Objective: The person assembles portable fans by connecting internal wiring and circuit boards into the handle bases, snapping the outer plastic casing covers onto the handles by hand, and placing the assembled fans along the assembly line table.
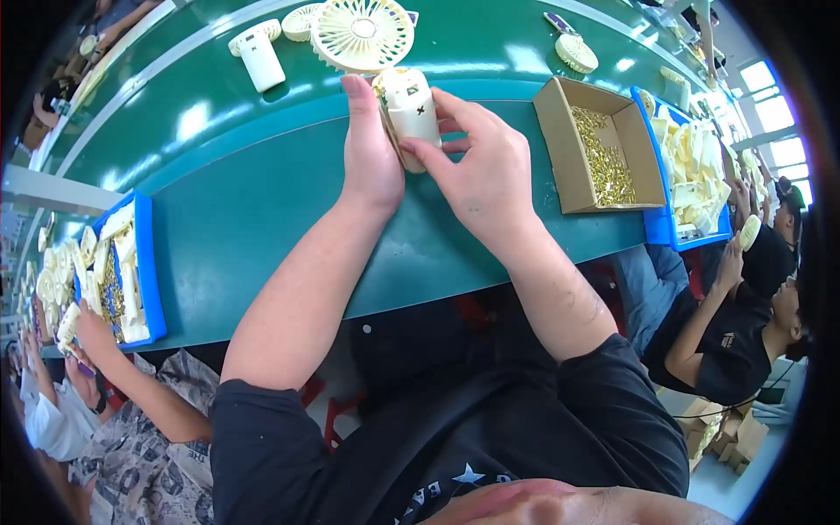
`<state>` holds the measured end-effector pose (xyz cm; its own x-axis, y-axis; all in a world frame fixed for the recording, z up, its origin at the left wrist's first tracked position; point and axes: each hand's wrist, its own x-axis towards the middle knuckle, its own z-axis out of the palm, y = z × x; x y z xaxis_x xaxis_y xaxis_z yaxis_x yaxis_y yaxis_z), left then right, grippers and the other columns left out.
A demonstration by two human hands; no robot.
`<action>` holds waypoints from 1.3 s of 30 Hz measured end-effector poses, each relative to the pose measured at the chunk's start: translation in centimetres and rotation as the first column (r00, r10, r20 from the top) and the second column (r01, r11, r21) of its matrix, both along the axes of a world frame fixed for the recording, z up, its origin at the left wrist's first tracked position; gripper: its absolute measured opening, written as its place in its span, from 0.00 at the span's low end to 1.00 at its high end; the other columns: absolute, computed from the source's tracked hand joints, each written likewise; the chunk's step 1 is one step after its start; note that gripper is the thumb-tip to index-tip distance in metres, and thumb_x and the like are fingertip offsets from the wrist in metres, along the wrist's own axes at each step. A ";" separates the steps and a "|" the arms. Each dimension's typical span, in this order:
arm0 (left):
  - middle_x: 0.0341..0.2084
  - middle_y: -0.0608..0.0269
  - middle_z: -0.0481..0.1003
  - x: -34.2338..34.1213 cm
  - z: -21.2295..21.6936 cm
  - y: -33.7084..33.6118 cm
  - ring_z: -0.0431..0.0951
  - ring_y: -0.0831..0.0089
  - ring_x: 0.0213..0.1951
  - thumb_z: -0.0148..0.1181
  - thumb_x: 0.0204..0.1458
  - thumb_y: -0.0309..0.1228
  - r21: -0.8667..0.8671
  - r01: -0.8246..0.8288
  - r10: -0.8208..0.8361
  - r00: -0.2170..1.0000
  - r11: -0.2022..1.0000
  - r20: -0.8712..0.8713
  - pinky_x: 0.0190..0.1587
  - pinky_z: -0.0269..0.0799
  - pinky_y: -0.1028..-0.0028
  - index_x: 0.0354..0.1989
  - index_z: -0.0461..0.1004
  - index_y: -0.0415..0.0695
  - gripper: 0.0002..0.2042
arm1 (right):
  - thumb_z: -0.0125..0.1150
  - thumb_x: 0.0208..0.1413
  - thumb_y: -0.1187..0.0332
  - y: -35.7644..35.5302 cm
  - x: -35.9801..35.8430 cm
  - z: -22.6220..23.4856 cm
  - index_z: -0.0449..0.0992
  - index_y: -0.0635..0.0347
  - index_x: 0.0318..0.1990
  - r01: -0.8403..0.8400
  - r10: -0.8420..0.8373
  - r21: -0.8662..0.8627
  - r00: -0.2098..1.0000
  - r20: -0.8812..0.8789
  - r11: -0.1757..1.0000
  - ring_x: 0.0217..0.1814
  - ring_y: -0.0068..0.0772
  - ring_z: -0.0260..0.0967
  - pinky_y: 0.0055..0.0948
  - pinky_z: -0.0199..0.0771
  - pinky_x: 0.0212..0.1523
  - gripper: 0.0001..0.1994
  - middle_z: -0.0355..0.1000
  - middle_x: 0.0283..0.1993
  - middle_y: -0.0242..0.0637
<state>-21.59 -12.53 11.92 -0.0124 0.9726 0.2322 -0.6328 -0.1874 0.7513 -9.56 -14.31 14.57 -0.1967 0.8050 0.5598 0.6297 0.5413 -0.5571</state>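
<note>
Between my hands is the cream plastic body of a handheld fan (415,118), upright, with a small cross-shaped cutout in its face. My left hand (372,153) presses along its left side, thumb pointing up and the other fingers hidden behind it. From the right, my right hand (484,149) grips the body, with the thumb at its lower front and the fingers round its side. Just beyond the body's top is a round slotted fan head (363,31); I cannot tell whether the two are joined.
To the right, a cardboard box (560,144) holds many small brass-coloured parts, beside a blue bin (661,229) of cream casings. Another blue bin (150,262) stands left, where a co-worker's hand (94,332) reaches. Cream fan pieces (262,61) lie on the green bench's far side.
</note>
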 end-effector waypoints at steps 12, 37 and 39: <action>0.43 0.56 0.74 1.8 0.6 0.4 0.78 0.66 0.43 0.28 0.64 0.65 -0.003 -0.089 0.089 0.996 0.996 -0.005 0.45 0.79 0.66 0.54 0.66 0.42 0.36 | 0.74 0.48 0.67 0.6 0.9 0.1 0.77 0.68 0.51 0.052 -0.059 0.108 0.996 0.064 0.993 0.40 0.36 0.79 0.29 0.82 0.37 0.23 0.79 0.43 0.45; 0.53 0.48 0.72 -0.1 -0.2 2.9 0.73 0.65 0.56 0.51 0.62 0.23 0.032 0.007 -0.008 0.999 0.999 0.046 0.56 0.74 0.64 0.57 0.56 0.36 0.17 | 0.65 0.60 0.68 2.7 2.8 -1.1 0.70 0.72 0.53 -0.378 0.026 -0.515 0.824 -0.566 0.769 0.45 0.30 0.78 0.25 0.80 0.45 0.19 0.76 0.48 0.45; 0.53 0.48 0.73 -0.6 -0.6 2.6 0.73 0.65 0.55 0.51 0.63 0.24 0.016 0.016 -0.017 0.999 1.000 0.047 0.56 0.74 0.65 0.57 0.57 0.36 0.17 | 0.64 0.62 0.67 3.1 3.1 -1.3 0.72 0.70 0.51 -0.626 0.081 -0.651 0.745 -0.663 0.430 0.44 0.28 0.78 0.25 0.81 0.47 0.17 0.76 0.46 0.43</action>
